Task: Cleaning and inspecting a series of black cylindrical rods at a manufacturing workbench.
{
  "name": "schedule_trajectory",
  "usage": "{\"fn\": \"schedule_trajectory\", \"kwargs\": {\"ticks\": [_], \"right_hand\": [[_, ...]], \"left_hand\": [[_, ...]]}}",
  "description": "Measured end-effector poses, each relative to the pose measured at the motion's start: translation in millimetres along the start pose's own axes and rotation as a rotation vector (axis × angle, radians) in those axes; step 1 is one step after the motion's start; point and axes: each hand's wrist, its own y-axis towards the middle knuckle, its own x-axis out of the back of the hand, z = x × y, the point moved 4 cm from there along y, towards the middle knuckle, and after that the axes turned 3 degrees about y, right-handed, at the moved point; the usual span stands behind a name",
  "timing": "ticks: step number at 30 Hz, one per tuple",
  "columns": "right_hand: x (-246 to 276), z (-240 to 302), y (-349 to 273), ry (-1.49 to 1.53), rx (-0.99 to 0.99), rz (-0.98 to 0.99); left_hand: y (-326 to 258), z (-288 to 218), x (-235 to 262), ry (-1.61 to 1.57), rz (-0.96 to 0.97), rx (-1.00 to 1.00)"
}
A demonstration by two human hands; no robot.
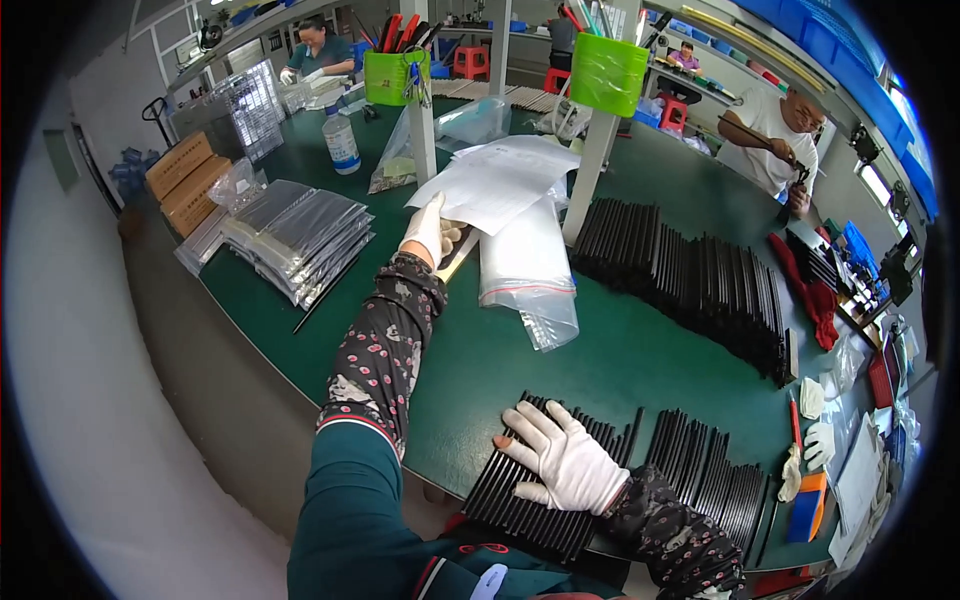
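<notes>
Pressing flat with spread fingers on the near black strips [545,480], stiff, slim and likely slippery, the right hand [565,462] steadies them while the left hand [430,232], farther off, pinches a limp, light bag [525,262] by its edge.

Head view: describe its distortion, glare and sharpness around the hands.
Head view: strong fisheye, the green table edge bows and black corners frame the picture; glare whitens the clear bags and the window at right; the right hand on the black strips is sharp, the left hand reaching far is slightly softer.
</notes>
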Motion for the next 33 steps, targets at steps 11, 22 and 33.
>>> {"fn": "schedule_trajectory", "kwargs": {"ticks": [11,22,33], "right_hand": [[7,-6,-1,-0.036,-0.033,0.013],[2,-2,-1,-0.038,-0.025,-0.018],[0,-5,1,-0.045,0.0,-0.06]], "left_hand": [[-140,-26,137,1.791,-0.721,-0.7],[-135,-1,154,2.052,-0.617,-0.664],[-148,-12,152,1.741,-0.303,-0.099]]}}
